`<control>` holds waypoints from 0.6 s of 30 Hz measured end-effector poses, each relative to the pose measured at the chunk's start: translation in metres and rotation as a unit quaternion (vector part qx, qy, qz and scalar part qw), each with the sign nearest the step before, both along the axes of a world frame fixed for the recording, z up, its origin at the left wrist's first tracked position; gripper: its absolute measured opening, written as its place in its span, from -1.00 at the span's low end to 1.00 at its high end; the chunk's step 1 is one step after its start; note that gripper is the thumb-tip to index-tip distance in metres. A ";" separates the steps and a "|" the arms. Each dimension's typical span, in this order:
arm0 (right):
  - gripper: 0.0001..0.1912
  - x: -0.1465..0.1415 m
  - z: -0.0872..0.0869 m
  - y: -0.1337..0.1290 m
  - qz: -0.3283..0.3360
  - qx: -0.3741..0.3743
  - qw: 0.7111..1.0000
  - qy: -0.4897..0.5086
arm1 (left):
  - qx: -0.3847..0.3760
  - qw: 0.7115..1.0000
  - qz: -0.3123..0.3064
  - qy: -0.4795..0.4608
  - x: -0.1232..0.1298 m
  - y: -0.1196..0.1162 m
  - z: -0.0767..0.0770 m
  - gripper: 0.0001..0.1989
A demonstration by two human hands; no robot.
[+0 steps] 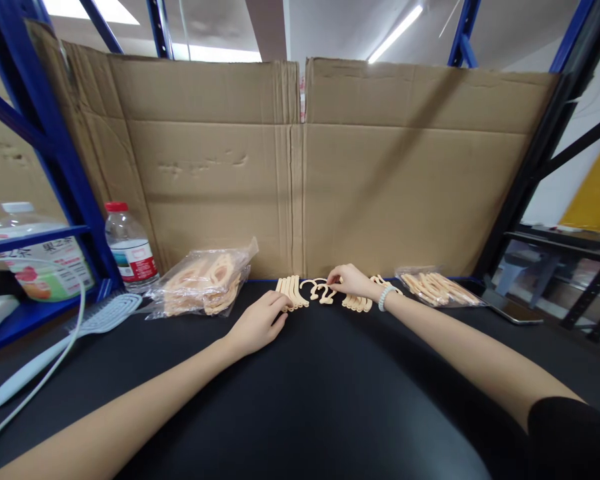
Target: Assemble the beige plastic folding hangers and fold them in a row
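Observation:
Several small cream-coloured hook-shaped pieces lie on the black table [310,387] near the cardboard. My left hand [261,321] rests with its fingers a little apart beside a row of these pieces [291,292], its fingertips at the row's near edge. Between my hands lie a few loose hooks [324,293]. My right hand [353,280], with a beaded bracelet at the wrist, reaches over the loose hooks with thumb and fingers pinched together; what is between them is too small to make out. Just below it is another row of pieces [357,304].
A clear bag of cream pieces [200,283] lies left, a flatter bag [437,288] right, beside a phone [513,308]. Further left are a red-capped bottle [131,250], a hairbrush [105,315] and a white cable [75,333]. Cardboard panels [220,173] stand behind.

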State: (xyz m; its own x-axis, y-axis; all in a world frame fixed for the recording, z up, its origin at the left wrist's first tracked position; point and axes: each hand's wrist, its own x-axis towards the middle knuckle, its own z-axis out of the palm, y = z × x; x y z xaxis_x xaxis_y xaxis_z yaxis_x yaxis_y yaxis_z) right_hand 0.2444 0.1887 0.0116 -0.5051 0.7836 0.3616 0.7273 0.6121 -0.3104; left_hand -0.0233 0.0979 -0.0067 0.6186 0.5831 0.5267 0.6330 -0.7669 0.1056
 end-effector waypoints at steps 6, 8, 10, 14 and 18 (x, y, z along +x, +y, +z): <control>-0.87 0.001 0.001 -0.004 -0.005 0.015 1.000 0.011 | -0.005 1.000 0.003 -0.003 0.000 0.000 0.000 -0.82; -0.83 0.000 0.000 -0.004 -0.004 0.015 1.000 0.011 | -0.006 1.000 0.003 -0.004 0.000 0.000 0.000 -0.82; -0.82 0.000 -0.002 -0.003 -0.003 0.011 1.000 0.011 | -0.006 1.000 0.002 -0.006 0.000 0.000 0.000 -0.81; -0.83 0.000 -0.003 0.001 -0.017 0.015 0.999 0.026 | -0.004 1.000 0.001 -0.007 0.000 0.000 -0.001 -0.81; -0.85 0.000 0.005 -0.004 -0.035 0.048 0.996 0.060 | -0.005 1.000 0.002 -0.003 0.000 0.000 -0.001 -0.80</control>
State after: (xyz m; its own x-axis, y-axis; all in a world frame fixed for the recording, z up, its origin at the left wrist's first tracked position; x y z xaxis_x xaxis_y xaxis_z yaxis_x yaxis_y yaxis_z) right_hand 0.2446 0.1849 0.0164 -0.3995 0.7743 0.4907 0.7303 0.5924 -0.3402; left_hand -0.0235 0.0984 -0.0079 0.6129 0.5905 0.5251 0.6351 -0.7635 0.1173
